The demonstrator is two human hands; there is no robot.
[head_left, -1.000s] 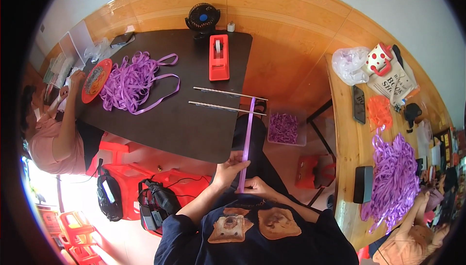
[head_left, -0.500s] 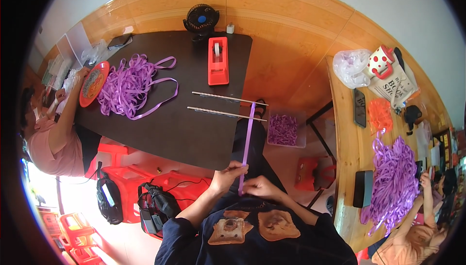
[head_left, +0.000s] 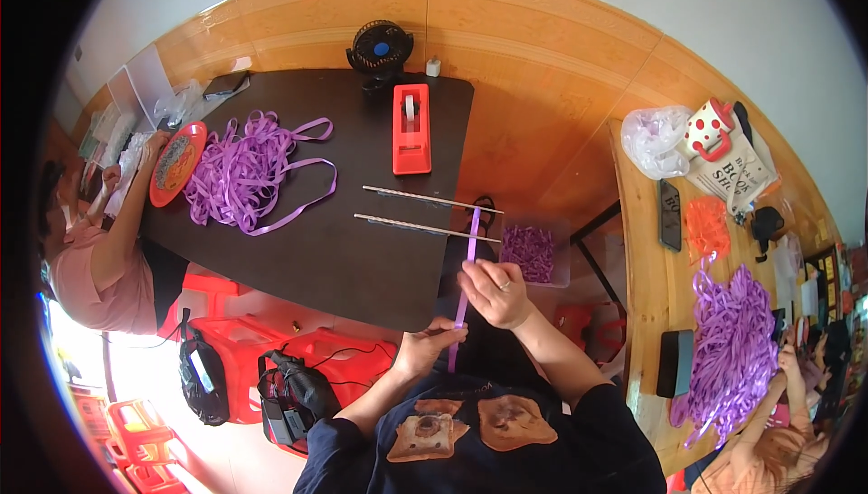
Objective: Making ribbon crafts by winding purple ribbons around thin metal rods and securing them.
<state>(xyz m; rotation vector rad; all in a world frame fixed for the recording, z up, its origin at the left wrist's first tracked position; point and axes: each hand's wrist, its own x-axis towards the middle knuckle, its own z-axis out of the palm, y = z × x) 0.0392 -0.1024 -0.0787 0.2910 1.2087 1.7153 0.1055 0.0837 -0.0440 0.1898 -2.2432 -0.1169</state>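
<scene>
A purple ribbon (head_left: 473, 243) runs from two thin sticks (head_left: 420, 226) down toward my body. The sticks lie roughly parallel on the dark table and jut past its right edge, and the ribbon's far end is at the farther one. My left hand (head_left: 425, 349) pinches the ribbon near its lower part, with a short tail hanging below. Farther up, my right hand (head_left: 499, 293) has its thumb and fingers closed at the ribbon, between my left hand and the sticks.
On the dark table (head_left: 344, 268) are a purple ribbon heap (head_left: 237, 169), red tape dispenser (head_left: 411, 155) and black fan (head_left: 380, 49). A clear bin (head_left: 562, 268) holds purple pieces. The wooden table (head_left: 646, 295) bears another ribbon heap (head_left: 734, 349). People sit left and right.
My right hand has moved up and away from my body, from the ribbon's lower end to its middle. My left hand still pinches the ribbon, slightly lower in view.
</scene>
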